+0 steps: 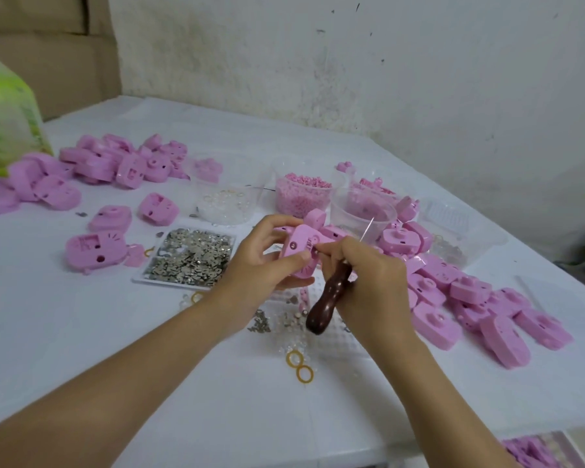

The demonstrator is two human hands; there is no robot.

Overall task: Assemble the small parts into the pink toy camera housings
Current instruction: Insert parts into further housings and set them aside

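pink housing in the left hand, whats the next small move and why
Probably press the piece home with the right hand: the left hand grips the pink housing, the right hand's fingertips pinch at its edge, and the wooden-handled tool sits tucked in that palm. The piece itself is too small to see.

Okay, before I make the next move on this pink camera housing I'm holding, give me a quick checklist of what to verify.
1. Grip: left hand holds the pink housing, ok.
2. Tool: right hand holds the brown-handled tool, ok.
3. Aim: metal tip on the housing, not ok; it points up and away.
4. Small part seated: cannot tell; the right hand's fingers cover the spot.
5. Supply: tray of metal parts beside the left hand, ok.
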